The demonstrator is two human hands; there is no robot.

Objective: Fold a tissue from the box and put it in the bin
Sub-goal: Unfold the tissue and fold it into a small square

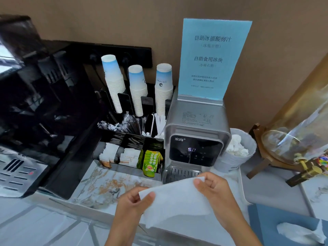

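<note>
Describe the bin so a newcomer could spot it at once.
Find the silver water dispenser with the lit display. Right beside it, before the wooden-legged glass jar, stands the bin: a small pale round tub, the only container holding crumpled white tissues.

The blue sign [213, 59] atop the water dispenser [196, 139] reads 自助冰镇酸梅汁 and 自助食用冰块; its smaller lines are too blurred to read. The dispenser's dark panel shows "50" and the brand 家尚. The green tea packets [150, 163] carry what looks like a Lipton logo.
</note>
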